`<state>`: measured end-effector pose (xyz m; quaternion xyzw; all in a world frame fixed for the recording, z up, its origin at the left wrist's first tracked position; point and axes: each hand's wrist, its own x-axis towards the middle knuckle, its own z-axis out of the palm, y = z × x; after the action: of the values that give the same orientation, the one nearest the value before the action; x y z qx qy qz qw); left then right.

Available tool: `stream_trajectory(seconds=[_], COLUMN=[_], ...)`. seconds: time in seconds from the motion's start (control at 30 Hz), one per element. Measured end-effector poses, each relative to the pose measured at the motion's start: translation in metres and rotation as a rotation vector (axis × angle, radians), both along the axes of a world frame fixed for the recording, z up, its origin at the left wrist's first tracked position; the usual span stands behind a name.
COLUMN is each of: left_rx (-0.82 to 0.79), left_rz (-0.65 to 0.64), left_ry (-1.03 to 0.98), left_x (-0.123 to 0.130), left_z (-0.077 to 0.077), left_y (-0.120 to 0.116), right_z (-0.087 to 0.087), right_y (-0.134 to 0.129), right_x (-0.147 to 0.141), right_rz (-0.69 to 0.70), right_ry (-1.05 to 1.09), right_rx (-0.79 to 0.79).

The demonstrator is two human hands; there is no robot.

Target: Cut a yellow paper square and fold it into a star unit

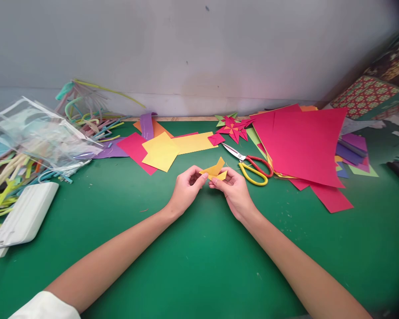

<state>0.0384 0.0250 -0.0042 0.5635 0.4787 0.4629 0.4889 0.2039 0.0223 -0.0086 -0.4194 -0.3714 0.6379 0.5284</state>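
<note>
Folded paper (216,170): yellow, several flaps standing out, between both hands over the bench (199,266); whether it touches the surface, I cannot tell.
Left grip (188,186): thumb and fingers pinching the paper's left end.
Right grip (232,188): pinching its right side, thumb in front, fingers mostly hidden behind.
Flaps: could spring open if either pinch slackens, since nothing else appears to hold them.
Creases: might skew or tear if the two hands pull unevenly on so small a piece.
Scissors (241,158): just beyond the right hand, handles near it; a careless reach could knock them.
Yellow square (162,152): loose, partly over a red sheet (130,146); a brushing sleeve could shift both.
</note>
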Motion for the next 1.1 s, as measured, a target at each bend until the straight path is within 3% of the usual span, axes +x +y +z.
stream_trajectory(seconds=[1.1], left_rx=[-0.036], left_rz=[0.025], left_ry=[-0.057], left_x=[-0.0019], left_z=[-0.0055], left_y=[0.0015], right_z=[0.0026], right_y=[0.0022], right_x=[0.0075], right_rz=[-0.009], right_ry=[0.001], right_rx=[-0.028])
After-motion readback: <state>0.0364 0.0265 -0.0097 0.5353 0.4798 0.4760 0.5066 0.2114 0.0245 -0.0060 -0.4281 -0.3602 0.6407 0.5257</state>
